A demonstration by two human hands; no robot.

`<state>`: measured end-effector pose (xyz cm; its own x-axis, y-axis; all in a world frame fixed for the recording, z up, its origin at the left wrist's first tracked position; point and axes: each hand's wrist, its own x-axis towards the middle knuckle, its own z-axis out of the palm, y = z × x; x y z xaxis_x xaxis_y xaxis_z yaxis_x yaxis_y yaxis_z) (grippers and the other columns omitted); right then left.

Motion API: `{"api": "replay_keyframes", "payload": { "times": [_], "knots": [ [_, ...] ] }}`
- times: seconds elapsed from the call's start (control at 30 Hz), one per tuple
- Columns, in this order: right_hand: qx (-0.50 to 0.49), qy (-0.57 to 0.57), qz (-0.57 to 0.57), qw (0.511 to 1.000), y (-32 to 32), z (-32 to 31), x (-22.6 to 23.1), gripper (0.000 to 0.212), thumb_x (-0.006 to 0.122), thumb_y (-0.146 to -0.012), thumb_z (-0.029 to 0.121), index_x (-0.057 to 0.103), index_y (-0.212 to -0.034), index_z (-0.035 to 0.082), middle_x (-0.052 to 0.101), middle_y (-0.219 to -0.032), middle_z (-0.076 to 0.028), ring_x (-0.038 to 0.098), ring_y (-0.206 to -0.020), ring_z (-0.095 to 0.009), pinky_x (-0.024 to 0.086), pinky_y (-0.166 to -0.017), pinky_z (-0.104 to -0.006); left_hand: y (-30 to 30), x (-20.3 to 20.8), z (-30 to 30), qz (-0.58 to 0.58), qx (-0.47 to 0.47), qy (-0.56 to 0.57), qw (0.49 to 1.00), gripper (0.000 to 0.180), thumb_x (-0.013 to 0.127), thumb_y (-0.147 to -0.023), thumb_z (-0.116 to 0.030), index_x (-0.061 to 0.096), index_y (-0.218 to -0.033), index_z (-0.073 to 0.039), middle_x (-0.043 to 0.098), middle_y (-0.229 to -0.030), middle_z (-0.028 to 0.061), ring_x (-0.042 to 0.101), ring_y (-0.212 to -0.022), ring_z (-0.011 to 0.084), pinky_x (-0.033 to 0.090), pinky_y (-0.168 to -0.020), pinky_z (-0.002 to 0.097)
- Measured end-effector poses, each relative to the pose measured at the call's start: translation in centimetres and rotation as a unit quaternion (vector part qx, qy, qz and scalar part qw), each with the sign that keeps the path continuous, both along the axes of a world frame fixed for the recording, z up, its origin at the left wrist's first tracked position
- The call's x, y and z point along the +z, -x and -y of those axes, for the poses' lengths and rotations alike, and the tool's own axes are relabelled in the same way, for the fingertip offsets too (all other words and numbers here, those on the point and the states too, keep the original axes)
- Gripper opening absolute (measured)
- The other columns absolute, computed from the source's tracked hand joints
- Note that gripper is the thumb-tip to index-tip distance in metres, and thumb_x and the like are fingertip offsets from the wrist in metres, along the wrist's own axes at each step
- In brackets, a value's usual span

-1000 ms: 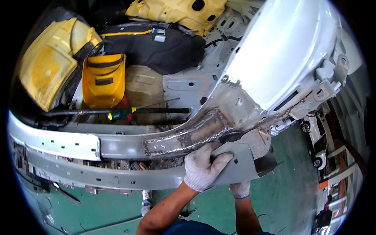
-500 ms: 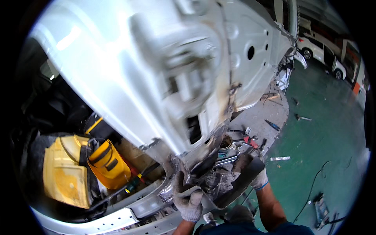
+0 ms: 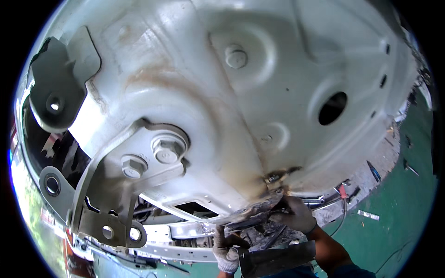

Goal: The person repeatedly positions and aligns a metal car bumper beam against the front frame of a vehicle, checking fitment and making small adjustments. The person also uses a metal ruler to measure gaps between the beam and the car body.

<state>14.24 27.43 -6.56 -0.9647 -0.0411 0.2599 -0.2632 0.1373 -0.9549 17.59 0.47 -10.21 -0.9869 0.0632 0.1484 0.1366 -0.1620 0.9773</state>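
Observation:
My left hand [image 3: 226, 252], in a pale knitted glove, is closed around the left end of a dark curved sheet-metal piece [image 3: 278, 258] near the lower edge. Above that piece my right hand [image 3: 296, 215], in a dirty grey glove, reaches to the scorched, ragged lower edge [image 3: 262, 207] of a silver-white car body panel [image 3: 185, 92]. Its fingers look apart and touch or nearly touch this edge; nothing is seen in them. A burnt spot with torn metal [image 3: 276, 178] lies just above the right fingertips.
A bolted metal bracket [image 3: 111, 185] juts out at the left, close to my view. On the grey floor patch at the right lie a blue-handled tool [image 3: 373, 171] and a red-ended tool [image 3: 343, 191]. A hammer [image 3: 410, 167] and a metal strip [image 3: 368, 215] rest on the green floor.
My view has moved closer to the body panel, and the bracket has come into sight. My right hand has left the sheet-metal piece and moved up to the scorched edge.

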Motion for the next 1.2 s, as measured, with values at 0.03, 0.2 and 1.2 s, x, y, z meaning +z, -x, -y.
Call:
{"api": "replay_keyframes", "payload": {
  "times": [0.03, 0.2, 1.2],
  "knots": [
    [0.011, -0.009, 0.004, 1.0, 0.4, -0.6, -1.7, 0.054, 0.084, -0.085, 0.011, 0.063, -0.133, 0.001, 0.07, -0.122, -0.01, 0.067, -0.11, -0.019, 0.054, -0.1, -0.0363, -0.2, 0.3, -0.2, 0.011, 0.0, -0.003, 1.0, 0.116, 0.085, -0.083, -0.057, 0.019, -0.169, -0.016, 0.073, -0.077, 0.0154, 0.071, -0.066, 0.024, 0.058, -0.067, 0.0344],
    [0.043, -0.039, 0.028, 0.998, 0.9, -1.9, -4.0, 0.062, 0.084, -0.085, 0.008, 0.058, -0.141, 0.0, 0.07, -0.122, -0.009, 0.066, -0.113, -0.019, 0.054, -0.102, -0.0366, -0.8, 1.3, -1.1, 0.018, 0.0, 0.014, 1.0, 0.118, 0.087, -0.082, -0.054, 0.018, -0.17, -0.017, 0.072, -0.078, 0.014, 0.071, -0.067, 0.0222, 0.056, -0.067, 0.032],
    [0.087, 0.109, 0.15, 0.979, 0.8, -1.4, -1.8, 0.055, 0.081, -0.076, 0.005, 0.063, -0.128, -0.003, 0.069, -0.119, -0.006, 0.064, -0.11, -0.016, 0.053, -0.097, -0.0337, -0.6, 0.1, -1.5, -0.004, -0.042, -0.055, 0.998, 0.125, 0.087, -0.079, -0.058, 0.011, -0.171, -0.021, 0.072, -0.084, 0.0124, 0.07, -0.075, 0.0224, 0.057, -0.072, 0.0342]
  ]
}}
